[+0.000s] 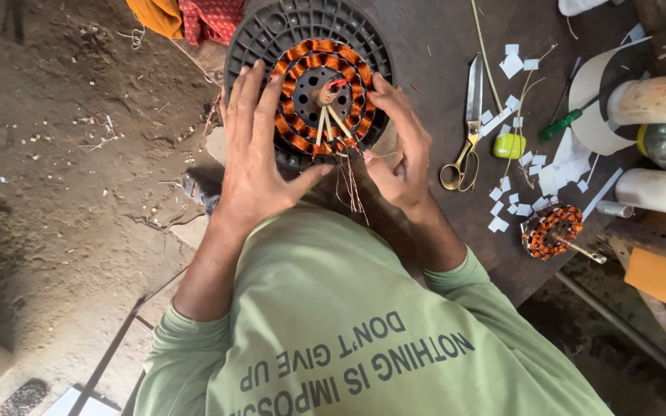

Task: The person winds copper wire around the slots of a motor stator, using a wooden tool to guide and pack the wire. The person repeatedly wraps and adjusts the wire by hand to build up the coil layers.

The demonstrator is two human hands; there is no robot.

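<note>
Left hand (252, 150) is lying spread flat, fingers splayed, against the left side of the copper-wound stator (324, 96), which is sitting on a black ribbed housing (260, 35) at the bench's (441, 54) left edge. Right hand (398, 146) is cupping the stator's right side, fingertips pinching thin wire leads (352, 185). Brass-handled scissors (468, 127) are lying just right, a smaller stator (553, 229) nearer the bench's near edge among white paper scraps (512, 63).

Motor repair wkshop: copper-wound stator (319, 96), scissors (468, 127), dirt floor (63, 192).
</note>
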